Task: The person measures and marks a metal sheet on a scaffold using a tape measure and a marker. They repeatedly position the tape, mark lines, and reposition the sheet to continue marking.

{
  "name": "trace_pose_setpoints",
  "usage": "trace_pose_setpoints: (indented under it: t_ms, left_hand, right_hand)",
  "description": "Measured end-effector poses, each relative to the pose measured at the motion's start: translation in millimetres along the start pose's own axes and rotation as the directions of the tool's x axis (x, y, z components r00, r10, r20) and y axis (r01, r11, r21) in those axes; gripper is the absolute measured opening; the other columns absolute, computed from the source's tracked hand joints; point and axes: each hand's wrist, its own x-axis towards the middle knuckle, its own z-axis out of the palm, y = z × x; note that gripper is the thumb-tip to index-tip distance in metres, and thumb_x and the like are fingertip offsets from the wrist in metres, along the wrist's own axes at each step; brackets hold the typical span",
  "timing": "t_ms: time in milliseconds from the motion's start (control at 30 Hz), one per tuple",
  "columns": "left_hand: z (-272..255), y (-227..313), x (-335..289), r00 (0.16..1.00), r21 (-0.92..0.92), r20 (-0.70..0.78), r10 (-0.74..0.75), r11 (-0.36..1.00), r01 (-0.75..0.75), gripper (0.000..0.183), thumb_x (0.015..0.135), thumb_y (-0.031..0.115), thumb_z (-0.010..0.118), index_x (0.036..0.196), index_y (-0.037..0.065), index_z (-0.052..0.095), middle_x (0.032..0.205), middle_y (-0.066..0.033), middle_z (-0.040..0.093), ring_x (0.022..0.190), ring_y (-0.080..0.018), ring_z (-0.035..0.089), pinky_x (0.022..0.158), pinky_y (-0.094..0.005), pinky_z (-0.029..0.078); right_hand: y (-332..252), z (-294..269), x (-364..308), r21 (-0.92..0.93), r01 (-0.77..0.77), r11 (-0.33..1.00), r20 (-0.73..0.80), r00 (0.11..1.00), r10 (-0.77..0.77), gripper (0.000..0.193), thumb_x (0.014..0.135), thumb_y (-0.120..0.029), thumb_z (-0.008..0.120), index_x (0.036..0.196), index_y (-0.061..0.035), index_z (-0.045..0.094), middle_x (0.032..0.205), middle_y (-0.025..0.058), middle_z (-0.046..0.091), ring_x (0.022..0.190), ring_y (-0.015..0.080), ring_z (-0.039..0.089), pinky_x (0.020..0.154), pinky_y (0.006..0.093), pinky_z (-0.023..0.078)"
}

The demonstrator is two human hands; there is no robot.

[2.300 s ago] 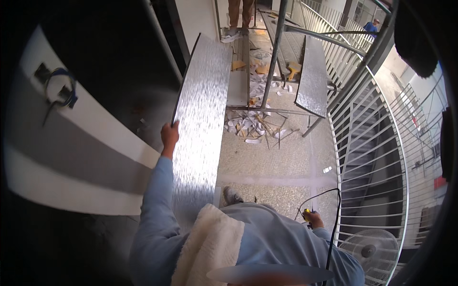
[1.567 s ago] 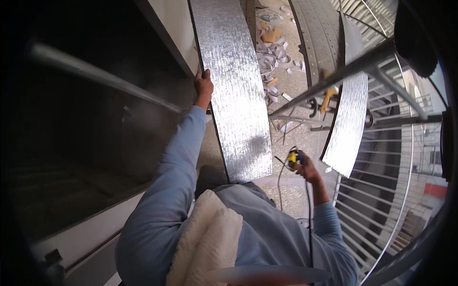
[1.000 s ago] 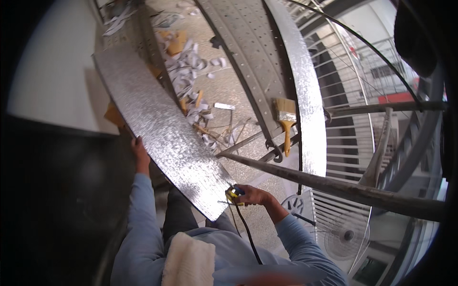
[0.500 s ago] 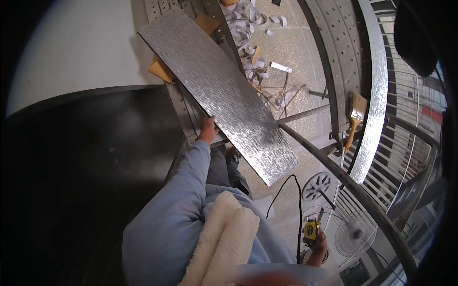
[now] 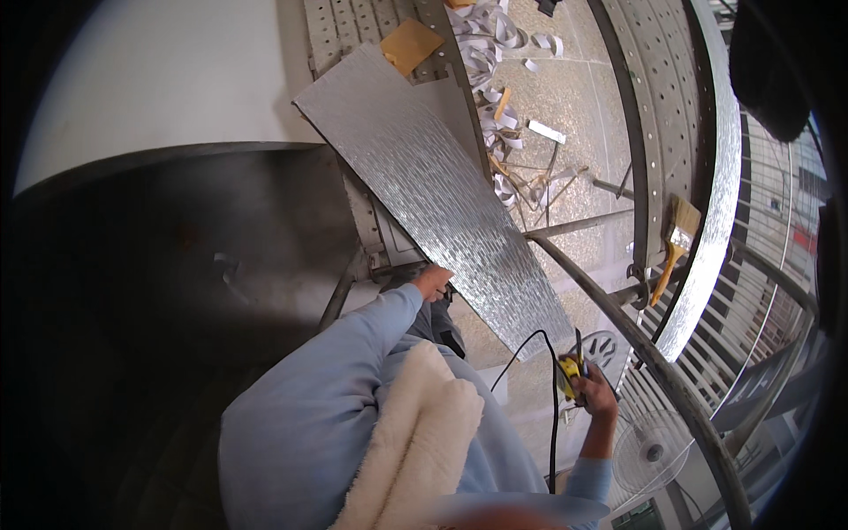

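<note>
A long silver foil-faced sheet [image 5: 433,185] lies slantwise over a perforated metal plank [image 5: 340,31], its near end hanging past the plank. My left hand [image 5: 433,281] is closed on the sheet's near left edge, thumb on the foil side; the fingers underneath are hidden. At the lower right, my right hand [image 5: 597,393] is wrapped round a yellow tape measure [image 5: 571,380]. A thin dark blade-like piece [image 5: 579,343] sticks up from the same hand, its kind unclear. A black cable [image 5: 555,433] loops beside this hand.
A brown square piece [image 5: 412,46] lies on the plank. White strip scraps [image 5: 481,57] litter the floor beyond. Metal tubes [image 5: 654,358] cross on the right, near a paintbrush [image 5: 676,247] on a second plank [image 5: 658,106]. A fan [image 5: 652,450] stands lower right.
The sheet has shifted toward me, showing more of the brown piece behind it. My left hand has come nearer with the edge. My right hand has risen with the tape measure. The view has shifted slightly.
</note>
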Motion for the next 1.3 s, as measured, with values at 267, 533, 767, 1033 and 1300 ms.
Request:
trace_pose_setpoints:
  t_ms: [267, 533, 767, 1033, 1300]
  left_hand:
    - [-153.8, 24.4, 35.9, 0.29, -0.09, -0.954, 0.076, 0.851, -0.518, 0.063, 0.081, 0.04, 0.085, 0.111, -0.008, 0.058, 0.123, -0.0309, 0.062, 0.114, -0.0431, 0.062, 0.097, -0.0501, 0.05]
    - [-258.9, 75.1, -1.1, 0.76, -0.518, -0.644, 0.088, 0.681, -0.518, 0.085, 0.091, 0.042, 0.079, 0.149, -0.006, 0.039, 0.152, -0.0247, 0.047, 0.134, -0.0389, 0.052, 0.109, -0.0529, 0.047]
    - [-231.9, -8.3, -32.8, 0.783, -0.771, -0.603, 0.153, 0.142, -0.621, 0.08, 0.099, 0.056, 0.062, 0.157, 0.006, 0.039, 0.162, -0.0131, 0.04, 0.145, -0.0355, 0.043, 0.114, -0.0591, 0.034]
    - [-231.7, -13.1, -133.0, 0.696, -0.634, -0.679, 0.233, 0.291, -0.716, 0.069, 0.096, 0.036, 0.074, 0.151, 0.003, 0.049, 0.151, -0.01, 0.053, 0.129, -0.0264, 0.055, 0.101, -0.0446, 0.044]
    - [-211.8, 54.3, -264.4, -0.197, 0.603, -0.712, 0.674, 0.443, -0.664, 0.043, 0.1, 0.028, 0.068, 0.131, -0.003, 0.066, 0.129, -0.0159, 0.068, 0.113, -0.0219, 0.064, 0.101, -0.0371, 0.048]
  right_hand:
    - [-60.7, 38.5, 90.3, 0.038, 0.182, 0.983, 0.054, 0.981, -0.184, 0.081, 0.077, -0.042, 0.075, 0.143, -0.0002, 0.055, 0.098, 0.0058, 0.064, 0.067, 0.0107, 0.057, 0.053, 0.0232, 0.045]
    - [-64.8, 69.8, 132.1, 0.134, 0.105, 0.985, 0.162, 0.979, -0.127, 0.064, 0.087, -0.033, 0.073, 0.141, -0.0042, 0.055, 0.099, 0.0044, 0.061, 0.074, 0.0107, 0.057, 0.058, 0.0253, 0.052]
    - [-27.0, 76.9, 156.1, 0.241, 0.058, 0.969, 0.055, 0.996, -0.074, 0.061, 0.087, -0.036, 0.074, 0.136, -0.0034, 0.059, 0.09, 0.0032, 0.062, 0.056, 0.0093, 0.051, 0.054, 0.0249, 0.05]
    - [4.8, 68.1, 161.8, 0.248, -0.003, 0.969, 0.008, 1.0, 0.001, 0.053, 0.09, -0.037, 0.07, 0.132, -0.0053, 0.06, 0.098, 0.0063, 0.067, 0.07, 0.0124, 0.059, 0.052, 0.025, 0.047]
    - [10.2, 44.2, 168.7, 0.203, 0.117, 0.972, 0.116, 0.983, -0.143, 0.056, 0.09, -0.038, 0.071, 0.135, -0.0068, 0.061, 0.099, 0.005, 0.065, 0.075, 0.0131, 0.059, 0.056, 0.0257, 0.049]
